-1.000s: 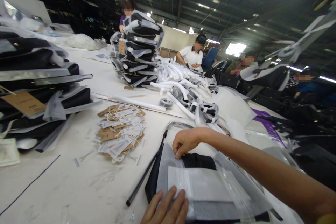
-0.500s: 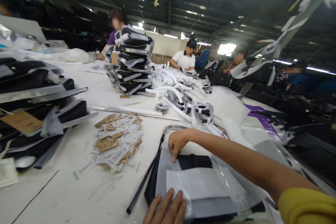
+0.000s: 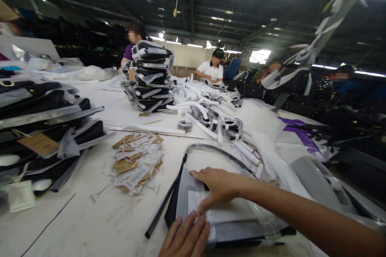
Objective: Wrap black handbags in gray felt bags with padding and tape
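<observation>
A black bag lies in front of me, partly covered by translucent wrapping and a white sheet. Its dark strap loops over the far side and trails down the left. My left hand rests flat on the bag's near left part, fingers stretched out. Across the covered bag, my right hand presses on the wrapping and the sheet's upper left, thumb and fingers apart. The right hand hides the sheet's upper part. Neither hand grips anything that I can see.
A pile of tan and white tags lies left of the bag. Stacked black bags stand farther left, with another stack behind. White tubes and coiled straps spread beyond. A co-worker sits across the table.
My right hand has gone from a closed pinch at the bag's upper left to spread fingers lower down, nearer my left hand. The left hand stays almost in place.
</observation>
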### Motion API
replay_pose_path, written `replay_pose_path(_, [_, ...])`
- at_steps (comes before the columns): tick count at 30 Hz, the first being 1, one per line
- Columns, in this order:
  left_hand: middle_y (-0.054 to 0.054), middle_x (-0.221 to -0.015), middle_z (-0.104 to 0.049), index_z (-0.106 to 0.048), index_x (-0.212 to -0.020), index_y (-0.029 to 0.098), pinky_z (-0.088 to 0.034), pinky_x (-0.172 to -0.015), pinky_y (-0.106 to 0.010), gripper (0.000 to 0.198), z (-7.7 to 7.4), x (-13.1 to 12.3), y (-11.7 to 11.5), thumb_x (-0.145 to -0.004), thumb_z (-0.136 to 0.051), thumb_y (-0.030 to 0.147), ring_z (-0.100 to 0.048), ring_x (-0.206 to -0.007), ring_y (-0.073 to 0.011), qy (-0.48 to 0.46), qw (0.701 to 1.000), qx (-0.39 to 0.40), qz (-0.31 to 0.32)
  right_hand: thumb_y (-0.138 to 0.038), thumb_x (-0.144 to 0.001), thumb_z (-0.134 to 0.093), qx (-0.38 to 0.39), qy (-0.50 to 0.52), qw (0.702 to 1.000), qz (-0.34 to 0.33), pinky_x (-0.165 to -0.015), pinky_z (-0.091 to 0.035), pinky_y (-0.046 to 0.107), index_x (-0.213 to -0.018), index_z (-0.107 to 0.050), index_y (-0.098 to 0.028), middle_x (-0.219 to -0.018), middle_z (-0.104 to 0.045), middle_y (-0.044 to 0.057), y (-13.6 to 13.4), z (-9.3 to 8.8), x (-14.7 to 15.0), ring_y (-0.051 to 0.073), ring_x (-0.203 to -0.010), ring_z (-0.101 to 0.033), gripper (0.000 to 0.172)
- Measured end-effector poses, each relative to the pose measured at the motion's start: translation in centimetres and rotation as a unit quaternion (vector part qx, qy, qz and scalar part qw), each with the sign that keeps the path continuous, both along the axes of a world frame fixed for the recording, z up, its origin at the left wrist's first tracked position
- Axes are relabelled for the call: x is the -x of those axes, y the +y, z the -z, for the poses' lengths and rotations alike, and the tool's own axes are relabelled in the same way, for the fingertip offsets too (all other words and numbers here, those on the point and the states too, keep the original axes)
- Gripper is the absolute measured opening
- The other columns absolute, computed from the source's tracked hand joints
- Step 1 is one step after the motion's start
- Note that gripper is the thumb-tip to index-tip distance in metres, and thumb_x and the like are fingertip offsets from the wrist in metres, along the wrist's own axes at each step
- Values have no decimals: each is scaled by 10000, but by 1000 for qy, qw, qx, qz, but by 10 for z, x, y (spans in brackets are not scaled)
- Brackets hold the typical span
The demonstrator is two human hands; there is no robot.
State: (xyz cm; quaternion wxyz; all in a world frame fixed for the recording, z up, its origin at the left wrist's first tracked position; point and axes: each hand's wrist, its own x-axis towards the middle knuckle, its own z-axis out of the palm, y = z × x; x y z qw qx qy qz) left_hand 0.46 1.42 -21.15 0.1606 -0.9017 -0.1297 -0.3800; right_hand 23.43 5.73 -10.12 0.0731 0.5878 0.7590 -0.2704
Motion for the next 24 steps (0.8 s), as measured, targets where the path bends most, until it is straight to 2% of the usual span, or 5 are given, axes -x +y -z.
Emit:
replay_pose_path(3, [46,-1326,-639,-648,-1266,249,-132,-1244,-352,326,-4,4,2,-987,-482,229,-641,-1152,-132,25,1000,3,10,-639,-617,-795,40,38,998,26,-1099,-350,453,-1566,-241,-155,-1522,-400,202,-1,10,-4,399,-1347,-424,1201])
replay_pose_path(10, [45,-1337,-627,-638,-1282,244,-88,-1249,-356,344,0,3,2,-983,-471,218,-642,-1150,-138,45,999,16,3,-538,-555,-877,124,143,977,102,-984,-445,333,-1507,-399,-203,-1285,-628,122,31,27,-21,281,-1111,-622,1116])
replay_pose_path(15, [47,-1339,-623,-643,-1275,240,-88,-1248,-343,354,3,1,1,-983,-445,202,-640,-1149,-135,30,999,35,-4,-435,-611,-866,155,238,942,181,-894,-465,259,-1419,-525,-178,-1118,-670,61,33,44,-24,199,-987,-636,914])
replay_pose_path(19, [36,-1329,-632,-639,-1281,222,-116,-1242,-318,364,2,1,3,-953,-482,205,-637,-1151,-138,26,999,26,7,-395,-671,-832,125,238,943,198,-817,-472,232,-1351,-584,-163,-1051,-683,41,30,53,-20,174,-915,-633,760])
replay_pose_path(24, [28,-1357,-613,-622,-1299,208,-379,-1108,-246,395,-1,3,3,-922,-506,220,-622,-1180,-148,33,999,23,4,-422,-770,-758,68,216,960,165,-758,-472,227,-1252,-651,-190,-989,-713,21,21,52,-16,173,-865,-647,546])
